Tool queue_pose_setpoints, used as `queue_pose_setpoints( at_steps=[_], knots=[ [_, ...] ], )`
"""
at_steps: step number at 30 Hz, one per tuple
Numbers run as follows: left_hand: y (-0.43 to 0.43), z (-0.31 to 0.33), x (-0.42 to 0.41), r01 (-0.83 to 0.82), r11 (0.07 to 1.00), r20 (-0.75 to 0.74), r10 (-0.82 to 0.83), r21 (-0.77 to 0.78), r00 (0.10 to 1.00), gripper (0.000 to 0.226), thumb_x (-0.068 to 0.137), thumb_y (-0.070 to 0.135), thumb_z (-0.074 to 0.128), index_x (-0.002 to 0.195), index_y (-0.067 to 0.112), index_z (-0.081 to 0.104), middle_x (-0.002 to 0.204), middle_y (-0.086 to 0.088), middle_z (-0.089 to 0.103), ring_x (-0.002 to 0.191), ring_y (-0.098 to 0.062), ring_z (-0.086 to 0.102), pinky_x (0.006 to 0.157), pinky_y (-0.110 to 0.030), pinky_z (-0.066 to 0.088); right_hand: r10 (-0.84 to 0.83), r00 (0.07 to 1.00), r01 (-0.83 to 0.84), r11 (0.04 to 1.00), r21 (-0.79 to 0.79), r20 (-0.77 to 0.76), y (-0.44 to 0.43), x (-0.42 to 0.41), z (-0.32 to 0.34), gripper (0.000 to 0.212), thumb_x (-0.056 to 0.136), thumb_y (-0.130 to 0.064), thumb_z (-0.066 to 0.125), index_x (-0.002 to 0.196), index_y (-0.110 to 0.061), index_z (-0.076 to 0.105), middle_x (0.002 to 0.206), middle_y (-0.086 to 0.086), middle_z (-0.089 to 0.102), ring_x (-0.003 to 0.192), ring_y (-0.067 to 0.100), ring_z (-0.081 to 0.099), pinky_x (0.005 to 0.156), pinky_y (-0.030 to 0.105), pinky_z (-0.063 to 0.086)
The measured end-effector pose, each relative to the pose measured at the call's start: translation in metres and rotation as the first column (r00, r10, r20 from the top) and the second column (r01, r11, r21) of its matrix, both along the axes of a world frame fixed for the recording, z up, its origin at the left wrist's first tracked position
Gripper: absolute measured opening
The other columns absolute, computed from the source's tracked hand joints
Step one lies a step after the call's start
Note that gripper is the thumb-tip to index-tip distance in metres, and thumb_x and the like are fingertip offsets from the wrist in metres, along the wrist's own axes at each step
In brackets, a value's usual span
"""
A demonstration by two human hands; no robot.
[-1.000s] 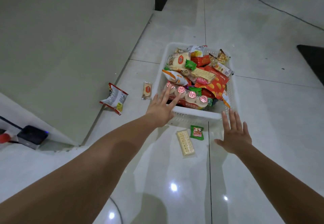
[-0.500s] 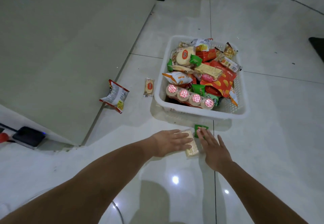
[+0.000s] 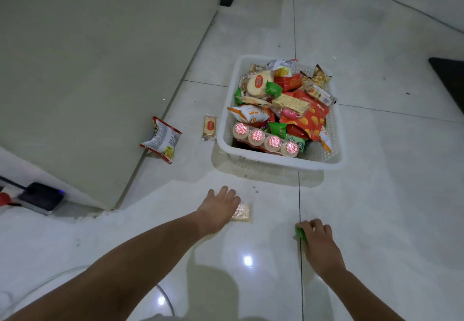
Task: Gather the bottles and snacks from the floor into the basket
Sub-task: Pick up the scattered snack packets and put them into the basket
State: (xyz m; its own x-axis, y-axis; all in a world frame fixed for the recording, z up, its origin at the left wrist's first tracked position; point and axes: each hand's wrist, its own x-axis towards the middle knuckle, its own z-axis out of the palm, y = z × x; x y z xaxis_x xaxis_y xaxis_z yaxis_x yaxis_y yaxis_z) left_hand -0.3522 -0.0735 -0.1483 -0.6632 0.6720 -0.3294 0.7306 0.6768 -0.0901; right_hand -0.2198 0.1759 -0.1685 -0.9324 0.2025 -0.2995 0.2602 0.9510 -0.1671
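Left hand curls its fingers down over one end of the cracker packet and right hand pinches the small green packet. Both are low on the floor, a little short of the basket, probably so both packets go in with one lift. Half a second ago the hands worked side by side; now they are apart, and the green packet has been dragged away from the basket.

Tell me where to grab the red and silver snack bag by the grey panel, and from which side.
Pinch the snack bag by the flat red seam at its far end, coming from the basket side. The grey panel blocks its left, and the puffed middle probably gives little to pinch.
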Motion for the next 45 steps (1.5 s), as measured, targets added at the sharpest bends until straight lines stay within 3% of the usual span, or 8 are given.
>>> queue_pose_setpoints(
  at_steps=[5,9,16,19,22,26,31,45],
  knots=[
    [-0.023,0.027,0.003,0.097,0.995,0.025,-0.097,0.004,0.995,0.043,0.093,0.016,0.046,0.134,0.008,0.035,0.128,-0.013,0.046,0.110,-0.029,0.048,0.084,-0.038,0.040,-0.170,0.985,0.170,0.974,-0.153,0.014,0.005,0.022,0.016,0.026,0.091,-0.006,0.043,0.114,-0.015,0.052,0.109,0.007,0.056,0.098,0.025,0.057,0.076,0.032,0.046],
    [-0.031,0.070,-0.023,0.231,0.954,-0.254,-0.180,0.191,0.950,0.050,0.090,0.035,0.049,0.132,0.008,0.049,0.112,-0.008,0.062,0.096,-0.024,0.062,0.080,-0.034,0.052,-0.289,0.941,0.244,0.940,-0.238,-0.175,0.015,-0.015,0.072,0.011,0.089,-0.009,0.055,0.100,-0.009,0.053,0.087,0.007,0.060,0.088,0.035,0.061,0.066,0.032,0.041],
    [0.044,0.197,-0.082,-0.066,0.887,-0.319,0.232,0.457,0.919,0.068,0.099,0.047,0.033,0.151,0.010,0.010,0.148,-0.012,0.033,0.133,-0.026,0.034,0.107,-0.037,0.030,-0.186,0.842,0.061,0.966,-0.252,-0.507,-0.001,-0.131,0.214,0.048,0.092,-0.018,0.057,0.136,-0.010,0.039,0.133,0.017,0.051,0.118,0.035,0.050,0.088,0.037,0.043],
    [0.068,0.222,-0.100,-0.158,0.884,-0.233,0.282,0.441,0.931,0.089,0.090,0.063,0.038,0.152,0.021,-0.010,0.160,-0.011,-0.004,0.147,-0.029,0.001,0.117,-0.044,0.009,-0.181,0.879,0.066,0.962,-0.263,-0.441,-0.011,-0.158,0.240,0.083,0.093,-0.031,0.056,0.151,-0.015,0.000,0.160,0.010,0.004,0.146,0.028,0.009,0.116,0.042,0.019],
    [0.059,0.206,-0.094,-0.240,0.905,-0.167,0.313,0.351,0.935,0.088,0.089,0.069,0.028,0.150,0.024,-0.016,0.157,-0.007,-0.024,0.145,-0.028,-0.019,0.117,-0.046,-0.004,-0.121,0.952,0.083,0.987,-0.141,-0.280,-0.010,-0.150,0.229,0.087,0.093,-0.043,0.050,0.151,-0.015,-0.009,0.159,0.007,-0.012,0.147,0.026,-0.007,0.118,0.046,0.011],
    [-0.003,0.154,-0.076,-0.333,0.935,-0.132,0.347,0.119,0.928,0.083,0.094,0.059,0.031,0.151,0.021,-0.015,0.156,-0.007,-0.027,0.145,-0.025,-0.021,0.117,-0.045,-0.006,-0.007,0.995,0.010,0.999,0.033,-0.100,0.004,-0.127,0.190,0.083,0.095,-0.052,0.039,0.150,-0.016,-0.010,0.159,0.004,-0.015,0.146,0.024,-0.012,0.118,0.051,0.006],
    [-0.075,0.138,-0.083,-0.567,0.821,-0.143,0.570,0.065,0.809,0.081,0.097,0.049,0.037,0.151,0.013,-0.011,0.157,-0.007,-0.023,0.146,-0.026,-0.017,0.118,-0.045,-0.003,-0.044,0.995,0.050,0.997,0.060,-0.091,0.010,-0.138,0.174,0.077,0.096,-0.053,0.033,0.151,-0.016,-0.005,0.160,0.005,-0.008,0.147,0.023,-0.009,0.118,0.050,0.001],
    [-0.065,0.287,-0.169,-0.703,0.696,-0.103,0.717,0.145,0.689,0.091,0.092,0.034,0.053,0.150,0.010,-0.013,0.159,-0.008,-0.018,0.147,-0.028,-0.013,0.118,-0.043,0.001,0.186,0.982,-0.181,0.979,0.099,-0.043,-0.036,-0.292,0.335,0.073,0.097,-0.054,0.025,0.151,-0.016,-0.006,0.160,0.008,-0.009,0.147,0.026,-0.009,0.116,0.050,-0.004]
  ],
)
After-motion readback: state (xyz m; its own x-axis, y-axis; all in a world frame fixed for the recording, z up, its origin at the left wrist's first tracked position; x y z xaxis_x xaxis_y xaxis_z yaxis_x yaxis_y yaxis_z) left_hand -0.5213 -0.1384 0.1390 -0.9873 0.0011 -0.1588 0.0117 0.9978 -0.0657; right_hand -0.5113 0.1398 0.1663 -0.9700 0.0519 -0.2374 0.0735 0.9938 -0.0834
